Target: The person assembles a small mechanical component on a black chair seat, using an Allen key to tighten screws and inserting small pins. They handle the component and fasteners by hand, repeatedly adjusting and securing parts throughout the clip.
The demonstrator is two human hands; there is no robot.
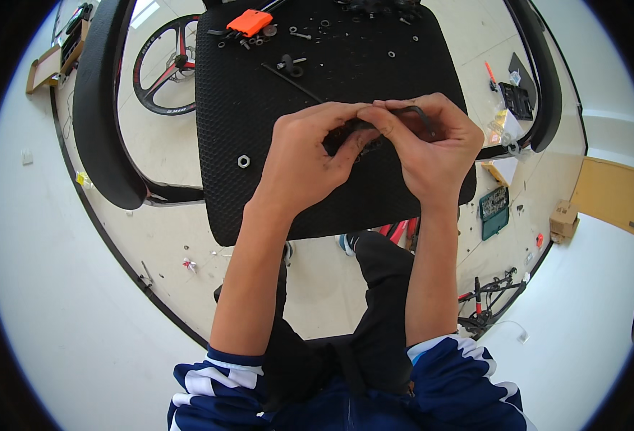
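Both of my hands meet above the black textured chair seat (pixel 245 208), thumbs and fingertips nearly touching. My right hand (pixel 435 151) is closed round a dark bent hex key (pixel 419 113), whose curved end shows between the fingers. My left hand (pixel 310 144) pinches a small dark part, mostly hidden by the fingers, so its kind cannot be made out. A thin black rod (pixel 288 80) slants toward my left hand; whether it touches the hand is hidden. Left of that hand, a silver hex nut (pixel 244 161) lies on the seat.
An orange tool (pixel 250 23), a bolt with a dark clip (pixel 292 66) and several washers lie toward the seat's far side. Armrests (pixel 101 108) flank it. On the floor are a three-spoke wheel (pixel 177 65), an opened green tool case (pixel 494 213) and a bicycle frame (pixel 489 298).
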